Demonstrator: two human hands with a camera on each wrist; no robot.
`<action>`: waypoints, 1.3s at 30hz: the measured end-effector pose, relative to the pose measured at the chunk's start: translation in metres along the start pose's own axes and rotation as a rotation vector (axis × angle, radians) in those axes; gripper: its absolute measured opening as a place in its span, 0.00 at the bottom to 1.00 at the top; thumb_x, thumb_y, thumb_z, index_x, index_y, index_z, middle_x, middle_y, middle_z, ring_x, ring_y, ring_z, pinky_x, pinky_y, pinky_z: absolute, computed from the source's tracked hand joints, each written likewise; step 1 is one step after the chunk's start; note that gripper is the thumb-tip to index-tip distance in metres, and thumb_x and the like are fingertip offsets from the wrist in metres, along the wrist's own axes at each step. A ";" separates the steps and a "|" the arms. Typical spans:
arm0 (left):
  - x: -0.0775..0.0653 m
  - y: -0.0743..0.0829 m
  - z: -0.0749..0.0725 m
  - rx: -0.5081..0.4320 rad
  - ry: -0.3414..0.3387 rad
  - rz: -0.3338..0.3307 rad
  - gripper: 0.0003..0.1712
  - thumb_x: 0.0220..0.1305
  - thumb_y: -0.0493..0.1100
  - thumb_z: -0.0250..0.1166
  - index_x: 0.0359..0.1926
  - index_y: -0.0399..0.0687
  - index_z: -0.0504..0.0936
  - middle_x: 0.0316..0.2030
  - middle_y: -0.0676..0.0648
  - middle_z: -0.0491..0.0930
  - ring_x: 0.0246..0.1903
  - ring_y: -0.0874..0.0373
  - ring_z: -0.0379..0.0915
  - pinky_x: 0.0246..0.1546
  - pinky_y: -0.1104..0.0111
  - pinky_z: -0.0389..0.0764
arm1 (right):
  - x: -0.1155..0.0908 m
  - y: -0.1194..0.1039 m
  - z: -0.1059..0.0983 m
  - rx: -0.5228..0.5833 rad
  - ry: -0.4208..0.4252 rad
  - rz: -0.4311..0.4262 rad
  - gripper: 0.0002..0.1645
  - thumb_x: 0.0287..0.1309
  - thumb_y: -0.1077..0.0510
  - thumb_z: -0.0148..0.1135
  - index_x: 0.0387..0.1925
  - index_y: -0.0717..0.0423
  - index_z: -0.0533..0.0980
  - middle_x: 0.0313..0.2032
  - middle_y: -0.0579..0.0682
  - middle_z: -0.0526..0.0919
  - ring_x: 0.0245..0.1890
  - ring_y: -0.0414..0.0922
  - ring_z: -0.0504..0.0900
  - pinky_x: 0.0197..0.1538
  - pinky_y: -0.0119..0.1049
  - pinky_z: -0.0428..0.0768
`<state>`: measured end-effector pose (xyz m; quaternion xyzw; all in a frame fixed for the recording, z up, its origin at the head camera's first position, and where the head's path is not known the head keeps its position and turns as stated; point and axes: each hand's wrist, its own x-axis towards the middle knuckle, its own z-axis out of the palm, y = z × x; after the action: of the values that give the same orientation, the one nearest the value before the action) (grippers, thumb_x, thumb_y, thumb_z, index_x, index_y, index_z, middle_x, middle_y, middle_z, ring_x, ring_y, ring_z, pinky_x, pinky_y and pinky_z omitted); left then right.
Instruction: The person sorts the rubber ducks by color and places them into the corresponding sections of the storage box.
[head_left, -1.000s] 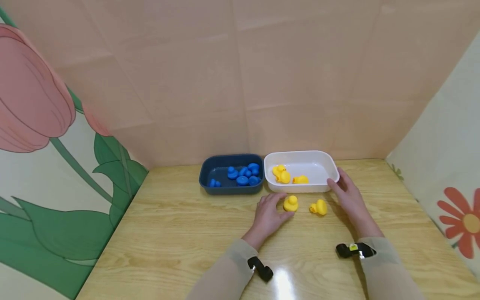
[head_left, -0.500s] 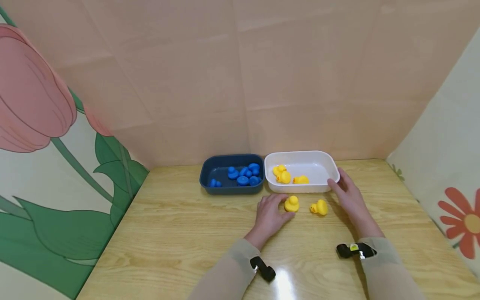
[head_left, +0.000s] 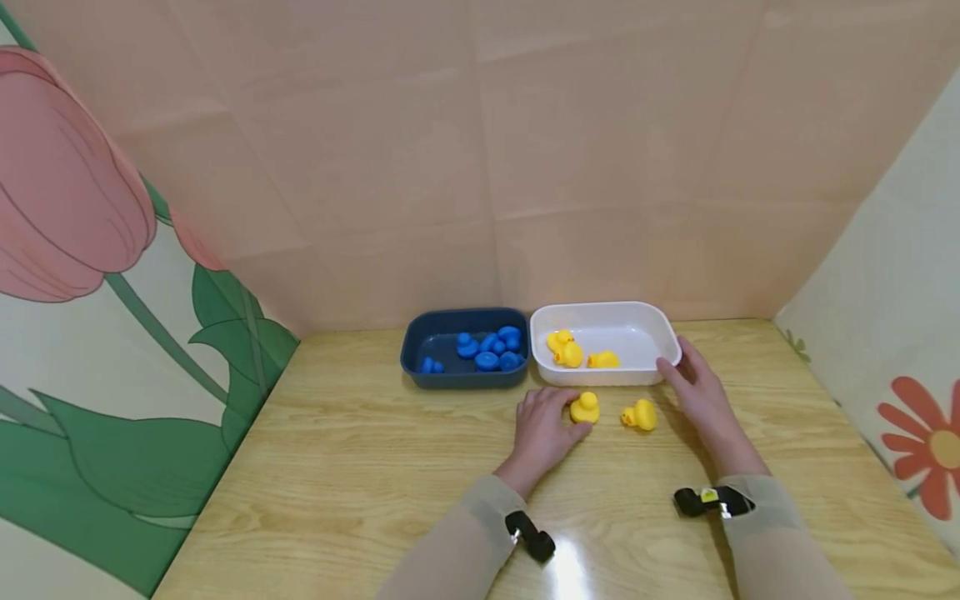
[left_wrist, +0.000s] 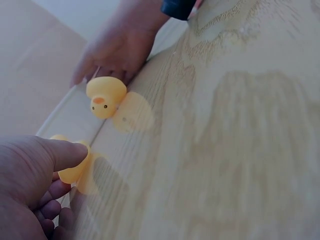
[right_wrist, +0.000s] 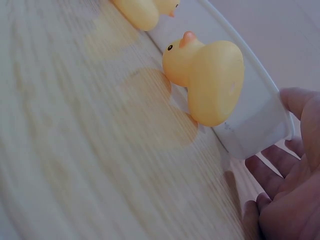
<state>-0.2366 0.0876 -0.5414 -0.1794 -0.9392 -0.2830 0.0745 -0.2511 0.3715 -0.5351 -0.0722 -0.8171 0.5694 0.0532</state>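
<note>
In the head view my left hand (head_left: 543, 433) curves around an upright yellow rubber duck (head_left: 585, 409) on the table, thumb and fingers on either side. From the left wrist, the thumb (left_wrist: 67, 153) covers part of that duck (left_wrist: 75, 172). My right hand (head_left: 701, 396) holds the right front corner of a white tub (head_left: 607, 377), its thumb at the rim and fingers along the end wall (right_wrist: 265, 132). Between the hands a second yellow duck (head_left: 639, 415) lies on its side in front of the tub. Yellow ducks (head_left: 570, 355) lie inside the tub.
Left of the white tub, close beside it, stands a dark blue tub (head_left: 465, 381) with several blue rubber ducks (head_left: 486, 361). Both tubs sit at the back of the wooden table (head_left: 360, 467), near a pinkish backdrop (head_left: 480, 167). Flower-patterned panels (head_left: 900, 333) stand at the sides.
The left hand has crept slightly right, its thumb closing in on the upright duck. My right hand keeps its place at the white tub; the ducks look almost unmoved.
</note>
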 end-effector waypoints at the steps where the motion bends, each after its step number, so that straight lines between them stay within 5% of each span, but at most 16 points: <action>1: 0.000 0.000 0.000 0.000 0.000 0.000 0.29 0.65 0.59 0.82 0.64 0.61 0.89 0.60 0.58 0.86 0.59 0.57 0.74 0.57 0.64 0.73 | 0.000 0.000 0.000 0.001 0.000 0.000 0.60 0.78 0.25 0.54 0.91 0.44 0.36 0.88 0.61 0.45 0.85 0.68 0.48 0.81 0.69 0.52; 17: -0.003 0.003 -0.005 -0.102 -0.031 -0.039 0.28 0.67 0.58 0.81 0.65 0.60 0.89 0.62 0.59 0.85 0.60 0.59 0.74 0.57 0.65 0.72 | -0.001 -0.001 0.000 -0.021 -0.007 0.017 0.62 0.76 0.22 0.52 0.91 0.42 0.35 0.88 0.60 0.44 0.86 0.68 0.47 0.80 0.72 0.52; 26: -0.005 0.010 -0.018 -0.170 -0.050 -0.062 0.26 0.68 0.57 0.80 0.64 0.58 0.89 0.59 0.59 0.85 0.58 0.60 0.73 0.60 0.65 0.72 | -0.003 -0.004 0.001 -0.018 -0.012 0.014 0.62 0.76 0.22 0.53 0.91 0.43 0.35 0.88 0.60 0.44 0.86 0.68 0.47 0.80 0.72 0.52; 39: -0.002 0.020 -0.046 -0.201 0.000 -0.008 0.28 0.68 0.53 0.79 0.67 0.58 0.87 0.62 0.58 0.84 0.61 0.57 0.73 0.67 0.60 0.73 | -0.002 -0.004 0.000 -0.010 -0.008 0.026 0.62 0.76 0.23 0.53 0.91 0.43 0.35 0.88 0.60 0.44 0.86 0.68 0.47 0.81 0.71 0.50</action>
<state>-0.2256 0.0774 -0.4934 -0.1823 -0.9067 -0.3762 0.0551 -0.2497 0.3701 -0.5316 -0.0808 -0.8192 0.5662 0.0422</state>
